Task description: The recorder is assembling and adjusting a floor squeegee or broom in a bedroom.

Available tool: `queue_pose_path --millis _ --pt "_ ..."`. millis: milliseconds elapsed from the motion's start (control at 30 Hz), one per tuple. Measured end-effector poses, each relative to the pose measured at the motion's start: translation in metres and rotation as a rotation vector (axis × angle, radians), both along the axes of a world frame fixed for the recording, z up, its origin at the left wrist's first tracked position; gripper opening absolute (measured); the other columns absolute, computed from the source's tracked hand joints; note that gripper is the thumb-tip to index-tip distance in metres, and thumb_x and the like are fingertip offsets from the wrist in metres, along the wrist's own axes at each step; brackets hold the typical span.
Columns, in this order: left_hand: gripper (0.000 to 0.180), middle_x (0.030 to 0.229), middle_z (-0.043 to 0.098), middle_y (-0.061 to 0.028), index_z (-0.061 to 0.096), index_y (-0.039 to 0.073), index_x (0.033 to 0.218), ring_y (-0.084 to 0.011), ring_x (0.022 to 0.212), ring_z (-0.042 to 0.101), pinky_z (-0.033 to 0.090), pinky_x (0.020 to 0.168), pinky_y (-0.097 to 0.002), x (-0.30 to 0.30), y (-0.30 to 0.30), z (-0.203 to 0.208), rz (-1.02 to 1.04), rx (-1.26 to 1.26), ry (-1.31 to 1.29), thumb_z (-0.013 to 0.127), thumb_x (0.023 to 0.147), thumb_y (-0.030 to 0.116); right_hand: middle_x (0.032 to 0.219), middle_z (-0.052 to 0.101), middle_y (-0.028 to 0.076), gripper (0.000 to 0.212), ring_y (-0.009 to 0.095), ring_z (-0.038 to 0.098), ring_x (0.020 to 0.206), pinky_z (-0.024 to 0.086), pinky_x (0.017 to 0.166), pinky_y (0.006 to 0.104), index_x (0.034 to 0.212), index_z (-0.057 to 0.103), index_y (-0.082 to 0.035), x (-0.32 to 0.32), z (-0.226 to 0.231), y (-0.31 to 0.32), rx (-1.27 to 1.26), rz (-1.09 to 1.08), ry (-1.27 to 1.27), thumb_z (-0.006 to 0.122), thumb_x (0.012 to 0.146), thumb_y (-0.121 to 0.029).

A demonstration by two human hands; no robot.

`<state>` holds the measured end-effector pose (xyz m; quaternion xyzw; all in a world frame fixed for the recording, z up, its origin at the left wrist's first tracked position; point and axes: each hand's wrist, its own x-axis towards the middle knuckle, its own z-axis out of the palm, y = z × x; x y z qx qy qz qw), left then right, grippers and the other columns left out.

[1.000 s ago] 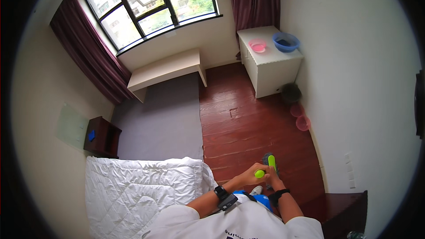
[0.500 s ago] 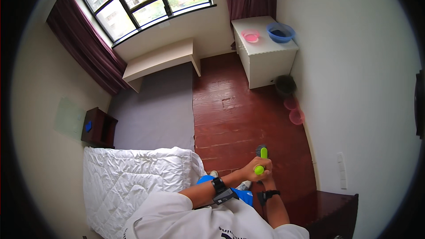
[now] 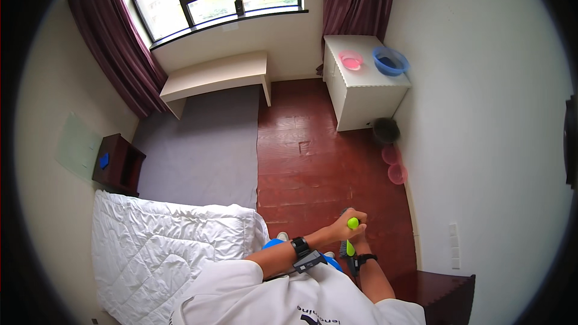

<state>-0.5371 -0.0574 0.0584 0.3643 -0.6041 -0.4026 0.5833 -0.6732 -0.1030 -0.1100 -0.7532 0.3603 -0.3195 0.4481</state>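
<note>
Both my hands grip a broom with a bright green handle (image 3: 353,223), whose rounded top end points up toward me. My left hand (image 3: 342,229) is closed near the handle's top. Just to its right and slightly lower, my right hand (image 3: 360,236) is closed round the same handle, partly hidden by the left. Below the hands, a green part of the broom and its grey bristles (image 3: 343,249) show close to my feet. My hands and forearms cover much of the broom.
Under me lies a red-brown wooden floor (image 3: 301,168). A white quilt (image 3: 174,241) is at the left, beside a grey mat (image 3: 205,144). A white cabinet (image 3: 364,105) with basins, a dark bin (image 3: 385,130) and pink basins (image 3: 397,174) line the right wall. A dark wooden piece (image 3: 445,292) stands lower right.
The broom's head has swung from ahead of my hands back toward my feet. My hands have moved slightly, still gripping the handle. The view has shifted a little.
</note>
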Motion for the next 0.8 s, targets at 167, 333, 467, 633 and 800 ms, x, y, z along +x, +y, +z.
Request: queue_pose_path --millis 167,333,467,633,800 --pt "0.035 0.052 0.043 -0.0077 0.046 0.004 0.063 -0.0165 0.046 0.044 0.035 0.047 -0.0316 0.085 0.03 0.005 0.118 0.003 0.095 0.059 0.084 0.029 0.075 0.066 0.016 0.024 0.023 0.068 0.072 0.048 0.058 0.0373 0.079 0.063 0.0 0.096 0.043 0.018 0.049 0.113 -0.049 0.066 0.078 -0.024" --pt "0.029 0.053 0.047 -0.007 0.048 0.003 0.064 -0.0152 0.047 0.047 0.036 0.046 -0.0306 0.161 0.072 0.024 0.417 -0.011 0.008 0.06 0.083 0.023 0.077 0.066 0.019 0.022 0.036 0.066 0.072 0.049 0.059 0.0399 0.081 0.063 -0.002 0.195 0.041 0.039 -0.089 0.326 -0.041 0.066 0.077 -0.024" --pt "0.021 0.056 0.048 -0.0093 0.045 0.003 0.061 -0.0242 0.05 0.05 0.039 0.051 -0.0331 0.207 0.122 0.043 0.584 0.031 -0.038 0.06 0.075 0.006 0.077 0.065 0.014 0.018 0.034 0.065 0.072 0.05 0.061 0.0383 0.08 0.059 -0.006 0.273 0.071 0.076 -0.073 0.589 -0.165 0.068 0.073 -0.02" --pt "0.019 0.056 0.051 -0.0061 0.047 0.003 0.065 -0.0142 0.047 0.046 0.039 0.048 -0.0276 0.254 0.156 0.028 0.785 -0.037 -0.223 0.059 0.078 0.007 0.076 0.064 0.014 0.017 0.036 0.064 0.073 0.05 0.061 0.0397 0.078 0.058 -0.007 0.348 0.082 0.099 -0.1 0.86 -0.112 0.067 0.069 -0.018" --pt "0.021 0.056 0.048 -0.0058 0.042 0.004 0.064 -0.0158 0.049 0.043 0.039 0.05 -0.0274 0.267 0.177 0.021 0.772 0.035 -0.242 0.058 0.077 0.006 0.076 0.064 0.017 0.016 0.04 0.061 0.073 0.05 0.062 0.0419 0.079 0.059 -0.006 0.376 0.071 0.106 -0.089 1.109 -0.152 0.066 0.069 -0.017"
